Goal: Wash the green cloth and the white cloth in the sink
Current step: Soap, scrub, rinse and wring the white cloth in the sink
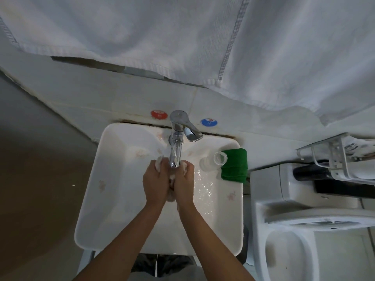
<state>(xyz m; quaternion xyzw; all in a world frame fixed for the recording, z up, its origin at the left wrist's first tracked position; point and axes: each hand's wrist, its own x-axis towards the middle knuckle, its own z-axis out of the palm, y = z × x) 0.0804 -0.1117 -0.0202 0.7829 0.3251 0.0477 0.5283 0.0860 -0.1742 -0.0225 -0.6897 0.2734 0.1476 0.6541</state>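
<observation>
White tiled wall (101, 94), hanging towels (182, 37), brown floor (36, 189), dim light.

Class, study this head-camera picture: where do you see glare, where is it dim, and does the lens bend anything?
Head view: glare glints off the tap and the wet right side of the sink; the left of the frame is dim and murky; the wide lens bows the wall edges and sink rim; the hanging towel looms large and soft; the white cloth between both hands is mostly hidden.

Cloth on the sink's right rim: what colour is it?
Green cloth, plain and folded, clearest in the head view, beside a clear cup.
</observation>
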